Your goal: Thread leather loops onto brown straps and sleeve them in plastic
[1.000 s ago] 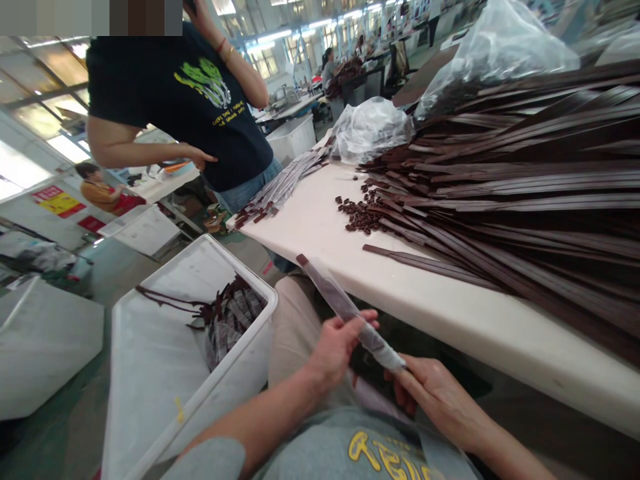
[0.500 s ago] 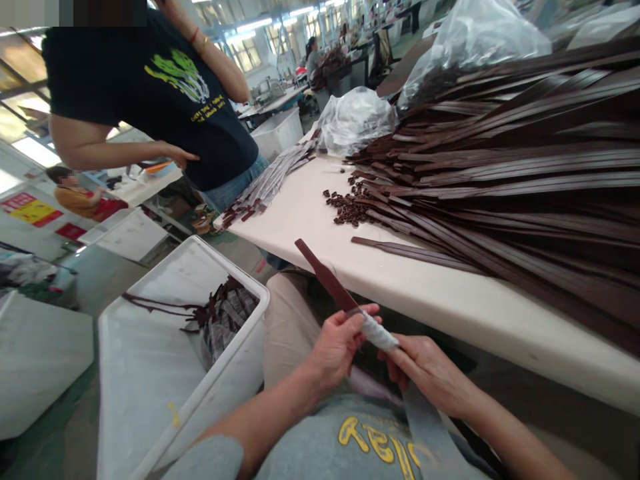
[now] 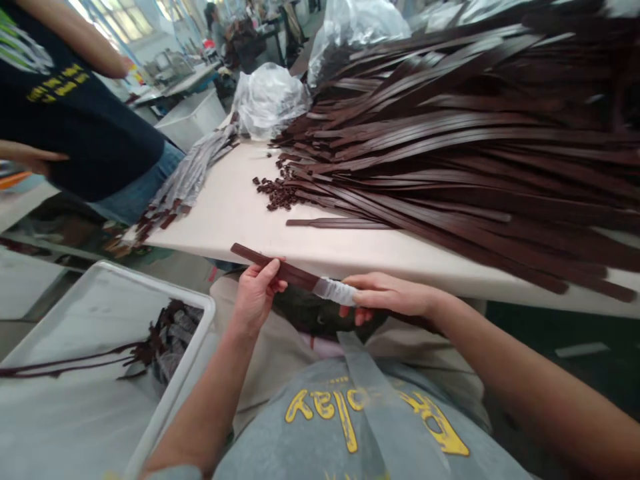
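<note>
A dark brown strap point(image 3: 300, 276), leather-like, lies across my lap just in front of the table edge. My left hand point(image 3: 257, 290) pinches it near its narrow end, thumb on top. Bunched, whitish translucent plastic sleeve point(image 3: 334, 291) wraps the strap farther right. My right hand point(image 3: 387, 297) is closed around the sleeved part, and its fingers hide where the strap runs on. A clear plastic strip point(image 3: 367, 380) hangs down over my grey shirt beneath the right hand.
The white table point(image 3: 225, 230) carries a big pile of brown straps point(image 3: 450, 147), small brown loops point(image 3: 277, 193), plastic-sleeved straps point(image 3: 185, 173) and a crumpled plastic bag point(image 3: 273, 100). At left stands a white bin point(image 3: 65, 320) with sleeved straps inside. A person point(image 3: 85, 113) stands beyond it.
My left hand has slid along the strap toward its narrow end, away from the sleeve. The strap now lies flatter. My view has swung to the right.
</note>
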The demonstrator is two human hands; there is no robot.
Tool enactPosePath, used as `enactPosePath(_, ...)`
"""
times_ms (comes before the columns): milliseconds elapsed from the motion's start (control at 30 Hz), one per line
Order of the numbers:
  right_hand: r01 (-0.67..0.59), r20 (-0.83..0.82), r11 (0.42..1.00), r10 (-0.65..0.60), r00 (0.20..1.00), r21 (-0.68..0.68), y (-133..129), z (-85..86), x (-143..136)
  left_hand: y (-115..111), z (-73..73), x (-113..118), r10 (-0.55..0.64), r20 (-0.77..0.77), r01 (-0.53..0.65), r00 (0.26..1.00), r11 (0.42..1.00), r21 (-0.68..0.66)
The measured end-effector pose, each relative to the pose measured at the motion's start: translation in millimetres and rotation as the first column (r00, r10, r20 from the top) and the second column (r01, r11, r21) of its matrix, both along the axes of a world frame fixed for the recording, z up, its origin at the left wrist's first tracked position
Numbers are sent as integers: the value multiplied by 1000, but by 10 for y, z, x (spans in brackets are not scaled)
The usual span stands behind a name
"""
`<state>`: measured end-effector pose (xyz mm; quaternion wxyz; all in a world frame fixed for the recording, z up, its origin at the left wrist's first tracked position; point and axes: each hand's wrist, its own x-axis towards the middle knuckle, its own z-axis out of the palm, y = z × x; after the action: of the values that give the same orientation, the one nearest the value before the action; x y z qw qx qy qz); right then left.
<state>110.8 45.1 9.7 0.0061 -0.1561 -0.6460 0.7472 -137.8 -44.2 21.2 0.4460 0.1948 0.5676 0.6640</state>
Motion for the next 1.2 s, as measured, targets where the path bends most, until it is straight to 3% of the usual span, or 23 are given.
enactPosePath(167, -17, 57, 995, 23, 998, -99, 72, 52, 3, 119, 29, 177, -12, 15, 11, 1000, 999, 31)
enactPosePath(467, 9, 180, 992, 14, 983, -127, 63, 169, 376, 139, 99, 79, 56, 53, -57, 997, 998, 24)
enactPosePath(667, -3, 289, 1000, 5, 957, -8, -32, 14, 762, 22, 51, -1, 7, 54, -8, 999, 1000, 10)
enactPosePath(767, -3, 338, 985, -57, 940, 175, -95, 0, 854, -56, 14, 106, -138, 55, 141, 989, 989, -53)
enactPosePath(833, 63, 337, 920, -205, 919, 387, -187, 33, 792, -99, -26, 261, -225, 101, 233, 969, 970, -73)
enactPosePath(900, 185, 236, 777, -395, 888, 602, -323, 68, 623, -128, -73, 458, -276, 153, 289, 949, 955, -69)
enactPosePath(967, 326, 64, 626, -517, 854, 708, -472, 75, 390, -144, -120, 651, -324, 196, 342, 925, 938, -60)
enactPosePath(1000, 398, -21, 582, -547, 837, 709, -539, 65, 274, -149, -140, 729, -347, 214, 366, 913, 929, -54)
enactPosePath(1133, 601, -213, 518, -623, 753, 609, -671, -23, 6, -166, -186, 818, -387, 241, 405, 890, 914, -27)
enactPosePath(1200, 627, -211, 529, -644, 736, 572, -659, -55, 8, -174, -190, 738, -391, 199, 406, 899, 913, -41)
